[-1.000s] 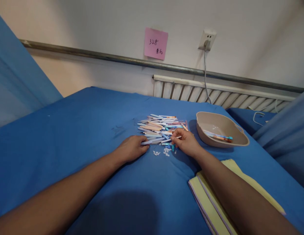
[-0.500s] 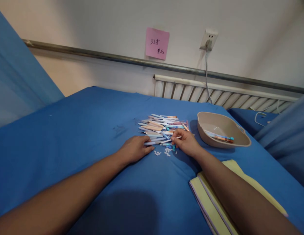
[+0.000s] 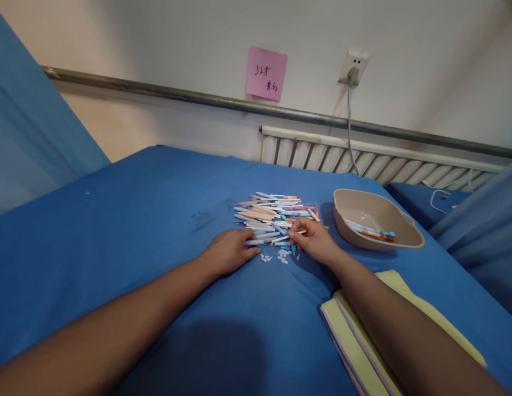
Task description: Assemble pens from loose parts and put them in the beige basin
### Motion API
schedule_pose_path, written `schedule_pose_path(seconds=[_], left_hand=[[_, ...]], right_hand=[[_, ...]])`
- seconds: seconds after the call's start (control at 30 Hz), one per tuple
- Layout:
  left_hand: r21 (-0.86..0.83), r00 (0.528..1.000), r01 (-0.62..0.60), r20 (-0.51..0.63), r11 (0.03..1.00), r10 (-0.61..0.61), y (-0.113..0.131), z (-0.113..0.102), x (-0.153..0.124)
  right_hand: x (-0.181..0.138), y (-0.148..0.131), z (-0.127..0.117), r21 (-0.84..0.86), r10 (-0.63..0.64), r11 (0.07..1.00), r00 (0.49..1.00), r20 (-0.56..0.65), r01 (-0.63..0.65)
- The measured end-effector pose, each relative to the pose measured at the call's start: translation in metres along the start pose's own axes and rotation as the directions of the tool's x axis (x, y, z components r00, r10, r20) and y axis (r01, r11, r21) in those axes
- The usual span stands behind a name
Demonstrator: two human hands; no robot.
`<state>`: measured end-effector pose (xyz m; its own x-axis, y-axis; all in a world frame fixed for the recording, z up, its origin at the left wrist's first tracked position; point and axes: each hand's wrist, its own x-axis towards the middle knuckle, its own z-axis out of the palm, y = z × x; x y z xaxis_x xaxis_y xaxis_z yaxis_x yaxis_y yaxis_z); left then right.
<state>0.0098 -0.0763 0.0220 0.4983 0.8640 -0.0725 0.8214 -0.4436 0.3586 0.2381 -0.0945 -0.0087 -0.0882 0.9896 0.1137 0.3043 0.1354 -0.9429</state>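
My left hand (image 3: 229, 250) is closed around the end of a pale lavender pen barrel (image 3: 254, 242) at the near edge of a pile. Opposite it, my right hand (image 3: 312, 237) pinches a thin white pen refill (image 3: 281, 238), whose left end points toward the barrel. Whether the two touch is too small to tell. Behind both hands lies the pile of pen parts (image 3: 262, 212), with lavender, peach and grey barrels and white sticks. Small white tips (image 3: 282, 256) are scattered just in front, beside some blue and teal pieces (image 3: 294, 249) partly hidden by my right hand.
A beige basin (image 3: 354, 239) holding a few assembled-looking pens (image 3: 373, 231) stands to the right. Under my right forearm lies a folded yellow cloth (image 3: 354, 335). Blue fabric (image 3: 157, 192) covers the table. A radiator (image 3: 317, 154) and metal rail (image 3: 190, 98) run along the wall behind.
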Motion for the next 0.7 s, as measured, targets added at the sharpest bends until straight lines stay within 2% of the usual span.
schedule_pose_path(seconds=[0.2,0.47,0.7], left_hand=[[-0.014,1.000,-0.015,-0.002,1.000,0.015,-0.001,0.000,0.000],[-0.086,0.993,-0.112,0.022,0.990,0.114,-0.003,-0.002,0.001],[-0.121,0.989,-0.137,0.038,0.983,0.143,-0.009,-0.001,0.002]], right_hand=[[0.000,0.000,0.002,0.011,-0.006,1.000,0.999,0.054,0.006],[-0.006,-0.008,0.010,0.015,-0.019,1.000,0.990,0.142,0.017],[-0.005,-0.005,0.012,0.033,-0.044,0.999,0.991,0.126,0.040]])
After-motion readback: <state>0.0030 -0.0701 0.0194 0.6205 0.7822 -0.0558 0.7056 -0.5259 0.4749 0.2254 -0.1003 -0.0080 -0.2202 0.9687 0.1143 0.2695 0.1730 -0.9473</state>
